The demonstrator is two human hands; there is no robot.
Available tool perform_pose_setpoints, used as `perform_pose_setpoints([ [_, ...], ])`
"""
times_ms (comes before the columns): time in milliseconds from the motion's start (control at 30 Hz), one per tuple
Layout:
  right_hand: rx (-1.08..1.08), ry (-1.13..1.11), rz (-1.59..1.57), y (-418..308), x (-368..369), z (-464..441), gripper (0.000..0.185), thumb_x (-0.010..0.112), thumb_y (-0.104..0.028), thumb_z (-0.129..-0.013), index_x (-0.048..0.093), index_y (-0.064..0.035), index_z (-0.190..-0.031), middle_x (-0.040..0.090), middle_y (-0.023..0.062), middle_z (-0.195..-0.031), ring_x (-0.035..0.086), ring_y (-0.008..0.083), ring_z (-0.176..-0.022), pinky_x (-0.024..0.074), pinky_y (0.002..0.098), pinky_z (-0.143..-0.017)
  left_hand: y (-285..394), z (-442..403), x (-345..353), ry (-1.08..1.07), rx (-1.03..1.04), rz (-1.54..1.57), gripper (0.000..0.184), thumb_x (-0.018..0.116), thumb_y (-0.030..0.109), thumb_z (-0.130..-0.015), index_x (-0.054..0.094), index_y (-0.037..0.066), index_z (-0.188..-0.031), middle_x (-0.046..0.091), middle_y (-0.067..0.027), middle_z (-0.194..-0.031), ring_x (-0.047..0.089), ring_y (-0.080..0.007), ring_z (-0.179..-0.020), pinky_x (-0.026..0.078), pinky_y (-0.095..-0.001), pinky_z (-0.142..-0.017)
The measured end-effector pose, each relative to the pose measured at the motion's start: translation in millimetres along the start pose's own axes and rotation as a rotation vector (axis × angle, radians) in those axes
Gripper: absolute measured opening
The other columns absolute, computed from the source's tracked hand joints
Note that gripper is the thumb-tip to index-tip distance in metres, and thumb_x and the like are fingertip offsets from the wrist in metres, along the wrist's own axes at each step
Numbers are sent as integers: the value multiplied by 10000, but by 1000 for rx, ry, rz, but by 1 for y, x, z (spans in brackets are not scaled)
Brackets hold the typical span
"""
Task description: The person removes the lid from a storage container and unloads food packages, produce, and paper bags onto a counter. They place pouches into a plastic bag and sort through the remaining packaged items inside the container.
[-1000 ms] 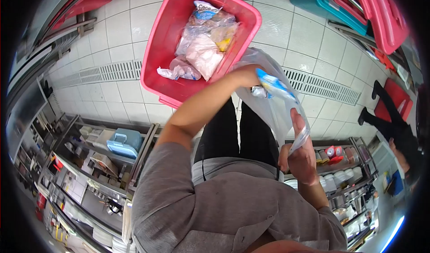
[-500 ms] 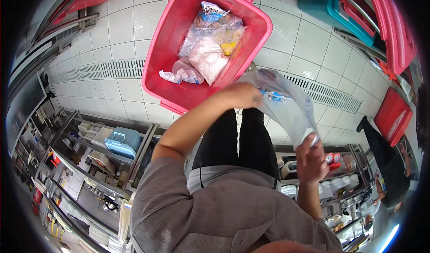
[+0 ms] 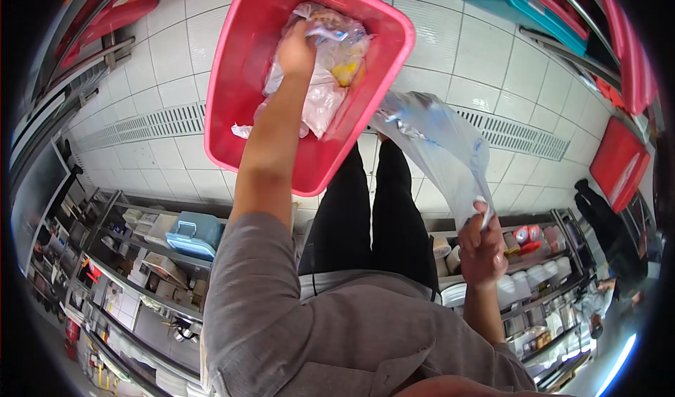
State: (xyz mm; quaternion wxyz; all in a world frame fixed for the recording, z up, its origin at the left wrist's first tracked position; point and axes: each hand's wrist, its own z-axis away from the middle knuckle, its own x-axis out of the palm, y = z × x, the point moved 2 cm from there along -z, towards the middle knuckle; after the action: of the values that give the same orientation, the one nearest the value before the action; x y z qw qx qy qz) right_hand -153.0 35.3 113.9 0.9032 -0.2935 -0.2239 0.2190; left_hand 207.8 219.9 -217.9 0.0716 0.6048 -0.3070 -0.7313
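My left hand (image 3: 298, 51) reaches down into a pink plastic bin (image 3: 219, 126). Its fingers close on a crumpled white-and-blue plastic packet (image 3: 328, 33), though motion blurs them. Around it in the bin lie a clear plastic bag with something yellow (image 3: 343, 72) and a pale pinkish plastic bag (image 3: 325, 101). My right hand (image 3: 482, 253) grips the edge of a translucent plastic bag (image 3: 450, 158), which hangs outside the bin, to its right. Some blue and silvery wrapping (image 3: 411, 126) shows through the bag's far end.
A floor drain grate (image 3: 510, 133) crosses the white tiles (image 3: 485, 52). Metal shelving with a blue lidded container (image 3: 197, 234) stands at left. White dishes (image 3: 520, 288) fill a shelf at right. Teal (image 3: 492, 10) and red (image 3: 619, 163) bins stand farther right, near another person (image 3: 612, 232).
My left hand has moved from the translucent bag into the pink bin and onto the packet. My right hand keeps hold of the bag. The bin appears shifted slightly left in view.
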Motion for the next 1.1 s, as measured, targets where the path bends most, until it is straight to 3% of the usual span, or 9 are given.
perform_pose_setpoints([
  [100, 37, -88, 7, -8, 4, 4, 1106, 773, -588, -725, 309, 60, -1492, 440, -22, -765, 352, 51, -576, 265, 216, -554, 35, 62, -61, 149, -20, 294, 254, 744, 46, -810, 653, 33, -1046, 689, -155, -990, 666, -354, -905, 529, -408, -777],
  [133, 26, -85, 6, -12, 6, 5, 1106, 773, -588, -725, 309, 60, -1492, 440, -22, -765, 352, 51, -576, 265, 216, -554, 50, 86, -86, 131, -30, 458, 195, 668, -44, -896, 610, -21, -1081, 660, -93, -990, 633, -153, -897, 511, -274, -783],
  [333, -69, -174, -57, -42, 16, 38, 1073, 687, -608, -804, 256, 51, -1533, 441, -26, -761, 315, 45, -533, 252, 200, -535, 213, 153, -234, -145, 243, 945, 272, 684, -105, -783, 646, 17, -1023, 682, -134, -959, 671, -253, -895, 527, -339, -814],
  [533, -228, -242, -27, -116, 50, 131, 1129, 662, -665, -779, 235, 70, -1522, 442, -17, -726, 336, 43, -516, 270, 189, -523, 323, 207, -194, -814, 649, 515, 262, 701, 93, -819, 710, 113, -1080, 677, -112, -1167, 633, -344, -1105, 509, -428, -952],
  [733, -451, -301, -17, -211, 57, 217, 1208, 723, -682, -718, 233, 75, -1521, 408, -43, -666, 345, 46, -498, 263, 211, -490, 365, 201, -238, -428, 1084, 261, 487, 744, 194, -831, 622, 179, -1302, 529, -122, -1403, 476, -330, -1322, 345, -523, -1116],
  [833, -613, -131, 68, -244, 54, 239, 1051, 687, -571, -866, 203, 78, -1537, 327, -81, -630, 286, 31, -474, 226, 212, -469, 367, 180, -253, -66, 522, 391, 540, 755, 238, -812, 583, 205, -1323, 477, -154, -1466, 484, -406, -1308, 363, -561, -1076],
  [967, -920, -37, -121, -294, 86, 278, 663, 439, -316, -1076, 163, 49, -1556, 228, -91, -606, 222, 29, -469, 202, 209, -450, 283, 193, -71, -961, 572, 162, 306, 636, 321, -927, 684, 126, -1157, 701, -189, -1118, 670, -341, -1034, 518, -448, -881],
  [1000, -934, -117, -91, -301, 78, 275, 612, 422, -296, -1079, 221, 49, -1542, 239, -84, -636, 234, 16, -499, 201, 201, -460, 252, 211, -6, -1401, 217, 397, 258, 640, 303, -912, 715, 103, -1057, 701, -188, -1084, 668, -344, -1025, 518, -443, -866],
  [1100, -752, 398, 497, -310, 19, 253, 448, 441, -282, -1072, 503, 17, -1400, 317, -82, -678, 260, 5, -546, 196, 197, -484, 270, 193, -71, -1141, 400, 123, 291, 656, 332, -895, 717, 88, -1043, 707, -177, -1050, 673, -337, -999, 518, -428, -863],
])
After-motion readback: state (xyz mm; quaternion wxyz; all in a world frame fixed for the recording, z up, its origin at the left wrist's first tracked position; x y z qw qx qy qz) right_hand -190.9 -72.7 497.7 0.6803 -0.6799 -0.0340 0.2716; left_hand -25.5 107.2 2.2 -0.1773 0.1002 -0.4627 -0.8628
